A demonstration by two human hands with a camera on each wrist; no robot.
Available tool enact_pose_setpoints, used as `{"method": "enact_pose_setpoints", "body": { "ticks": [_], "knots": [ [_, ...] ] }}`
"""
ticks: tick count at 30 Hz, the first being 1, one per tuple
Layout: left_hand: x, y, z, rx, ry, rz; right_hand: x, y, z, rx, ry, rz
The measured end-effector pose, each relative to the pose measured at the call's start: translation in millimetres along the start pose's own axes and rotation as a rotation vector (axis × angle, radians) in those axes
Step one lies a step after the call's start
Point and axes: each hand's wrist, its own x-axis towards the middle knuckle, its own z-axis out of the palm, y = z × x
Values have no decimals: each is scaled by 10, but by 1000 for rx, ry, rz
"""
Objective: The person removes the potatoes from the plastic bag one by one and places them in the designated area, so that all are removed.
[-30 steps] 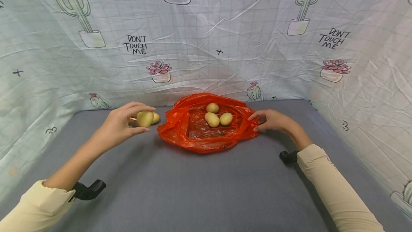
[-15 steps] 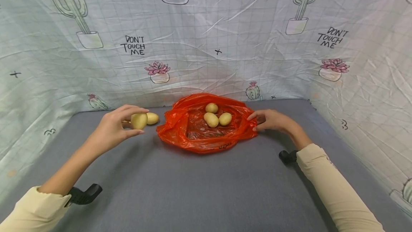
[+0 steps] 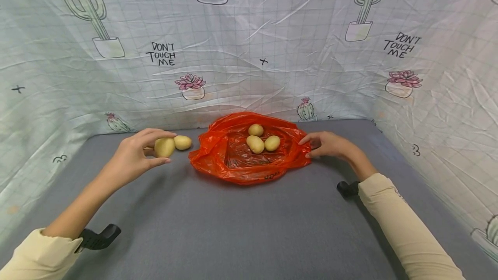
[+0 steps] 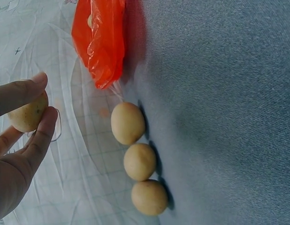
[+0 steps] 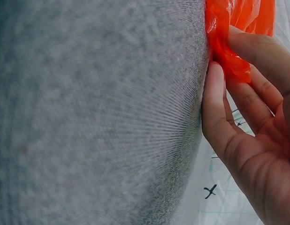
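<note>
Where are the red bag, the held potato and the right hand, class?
Red bag [image 3: 249,176], head view, near side.
Held potato [image 4: 27,115], left wrist view, visible middle.
Right hand [image 3: 330,143], head view, its back.

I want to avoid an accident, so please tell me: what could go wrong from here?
The left hand pinches a potato in the air, so it might slip and drop. The three loose potatoes lying in a row could roll if bumped. The right hand holds the red bag by one end only, so it might sag elsewhere.
</note>
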Motion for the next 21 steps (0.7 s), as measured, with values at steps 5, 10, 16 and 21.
{"method": "enact_pose_setpoints", "body": {
  "ticks": [5,10,16,21],
  "knots": [
    [-33,-20,-2,-1,7,-3,-4,-1,2,-2,1,0],
    [-61,-35,-10,2,11,-7,-4,-3,2,4,0,0],
    [-89,-52,-18,15,6,-3,-1,-9,1,5,1,1],
    [-115,-74,-29,23,9,-8,7,-20,0,3,-2,8]
  ]
}}
